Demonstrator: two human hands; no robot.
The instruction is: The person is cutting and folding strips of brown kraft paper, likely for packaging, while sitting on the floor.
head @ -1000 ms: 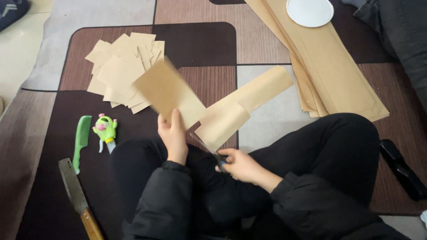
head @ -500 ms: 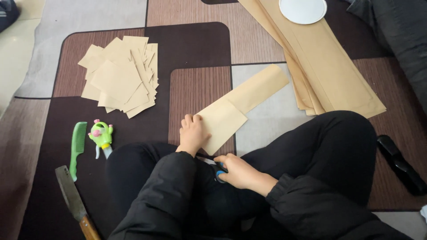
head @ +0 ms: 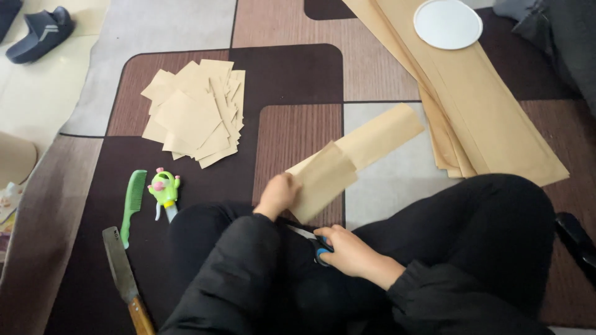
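Observation:
My left hand [head: 277,194] grips the near end of a long tan paper strip [head: 372,139] that lies on the patterned rug, its near part folded over. My right hand [head: 347,251] is closed around blue-handled scissors [head: 313,242], low over my lap; the blades point left toward the strip's near edge. A pile of cut tan paper squares [head: 195,115] rests on the rug to the upper left of my left hand.
A stack of long tan paper sheets [head: 490,118] with a white round lid [head: 447,23] on it lies at the upper right. A green comb [head: 131,201], a small green toy [head: 164,189] and a knife [head: 121,273] lie at left. A slipper [head: 40,34] is far left.
One second ago my left hand held a cut square up in the air; that square is gone from it, and the hand now holds the strip's near end down on the rug.

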